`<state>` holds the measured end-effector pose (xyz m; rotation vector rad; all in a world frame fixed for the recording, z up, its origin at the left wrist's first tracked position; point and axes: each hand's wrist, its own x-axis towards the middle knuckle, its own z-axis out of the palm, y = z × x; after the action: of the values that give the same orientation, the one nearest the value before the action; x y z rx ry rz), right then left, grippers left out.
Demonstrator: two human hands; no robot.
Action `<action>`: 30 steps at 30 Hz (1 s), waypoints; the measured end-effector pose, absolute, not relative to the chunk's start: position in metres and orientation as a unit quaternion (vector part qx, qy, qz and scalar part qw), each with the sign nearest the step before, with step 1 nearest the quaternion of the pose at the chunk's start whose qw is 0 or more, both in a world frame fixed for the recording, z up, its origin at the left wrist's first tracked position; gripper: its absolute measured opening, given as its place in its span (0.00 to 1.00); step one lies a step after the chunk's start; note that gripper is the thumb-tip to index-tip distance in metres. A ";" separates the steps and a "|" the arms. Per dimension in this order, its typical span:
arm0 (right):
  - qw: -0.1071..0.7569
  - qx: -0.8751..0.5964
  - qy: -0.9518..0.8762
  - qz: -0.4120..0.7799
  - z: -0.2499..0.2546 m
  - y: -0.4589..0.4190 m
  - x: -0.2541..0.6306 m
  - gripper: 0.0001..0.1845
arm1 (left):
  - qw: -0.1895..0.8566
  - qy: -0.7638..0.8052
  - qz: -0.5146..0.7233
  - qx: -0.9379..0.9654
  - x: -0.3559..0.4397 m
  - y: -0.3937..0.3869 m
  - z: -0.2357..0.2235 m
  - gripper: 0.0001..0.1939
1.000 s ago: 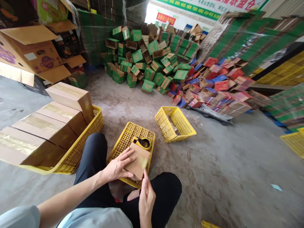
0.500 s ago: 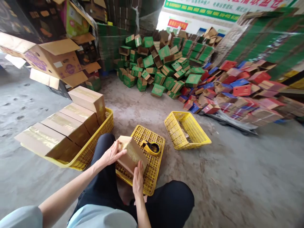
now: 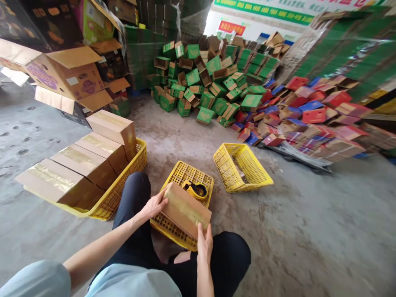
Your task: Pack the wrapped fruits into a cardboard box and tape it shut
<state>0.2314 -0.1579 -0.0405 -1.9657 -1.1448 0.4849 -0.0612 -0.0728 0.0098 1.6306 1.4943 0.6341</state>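
Note:
A brown cardboard box (image 3: 187, 208) with a strip of shiny yellowish tape along its upper face is held between my hands, over the upturned yellow crate (image 3: 173, 235). My left hand (image 3: 155, 205) grips its left end, fingers closed against the corner. At the right end my right hand (image 3: 204, 239) clasps the near corner, thumb on top. Just behind the box, a yellow-and-black tape dispenser (image 3: 197, 189) lies on the crate's grid surface. The underside of the box is hidden.
To the left, a yellow basket (image 3: 123, 183) holds several taped brown boxes (image 3: 88, 159). Another yellow basket (image 3: 262, 175) stands on the floor at right. Further back are heaps of green boxes (image 3: 205, 116) and red and blue boxes (image 3: 314, 116), plus stacked cartons (image 3: 66, 76) at left.
The box has turned and shifted right, so its taped face now lies more upward. My right hand has moved right with its end; my left hand has moved slightly right and down.

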 end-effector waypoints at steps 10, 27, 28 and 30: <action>0.333 -0.783 -0.497 0.170 -0.049 -0.164 0.225 0.64 | 0.265 0.576 0.250 0.732 -0.020 -0.106 -0.062 0.44; 0.187 -0.668 -0.707 0.139 -0.046 -0.143 0.171 0.33 | 0.201 0.401 0.125 0.885 0.020 -0.096 -0.037 0.32; 0.184 -0.666 -0.710 0.136 -0.045 -0.145 0.171 0.33 | 0.200 0.394 0.124 0.888 0.018 -0.098 -0.036 0.32; 0.180 -0.666 -0.713 0.125 -0.043 -0.153 0.174 0.33 | 0.193 0.381 0.130 0.895 0.009 -0.102 -0.036 0.32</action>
<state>0.1735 -0.1533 -0.0434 -1.8817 -2.0152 0.3539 0.0087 -0.1023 -0.0364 2.5121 1.0685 0.3637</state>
